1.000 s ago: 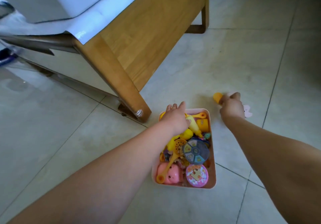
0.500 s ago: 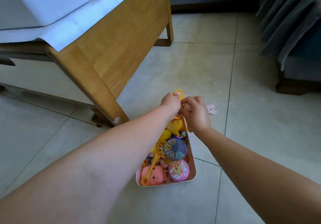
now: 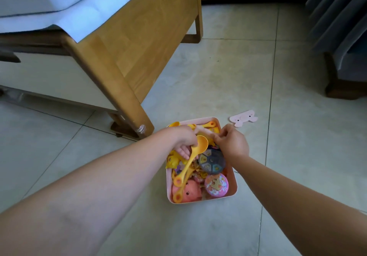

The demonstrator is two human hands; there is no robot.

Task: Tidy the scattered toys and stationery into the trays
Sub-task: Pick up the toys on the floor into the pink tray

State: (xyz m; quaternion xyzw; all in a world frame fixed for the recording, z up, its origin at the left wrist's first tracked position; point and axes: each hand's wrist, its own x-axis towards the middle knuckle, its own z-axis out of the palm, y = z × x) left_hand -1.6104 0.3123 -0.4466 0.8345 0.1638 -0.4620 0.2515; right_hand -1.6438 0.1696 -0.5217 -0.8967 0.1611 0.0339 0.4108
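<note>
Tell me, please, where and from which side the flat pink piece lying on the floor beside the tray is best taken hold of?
The flat pink piece lies flush on the tile, right of the pink tray, apart from it. Probably best pinched at one protruding lobe on its right end, coming from above with the right hand, which is nearer. Being thin and flat, it likely needs a fingertip worked under an edge first.

A wooden bed frame (image 3: 139, 43) is standing on the pale tiled floor (image 3: 218, 80), its leg (image 3: 127, 104) slanting down to a foot with a clear pad. A white sheet (image 3: 95, 15) is hanging over the frame's top edge. A white drawer front (image 3: 49, 76) is showing beneath it. Grey curtains (image 3: 337, 13) are hanging at the upper right, above a dark wooden base (image 3: 341, 88).
</note>
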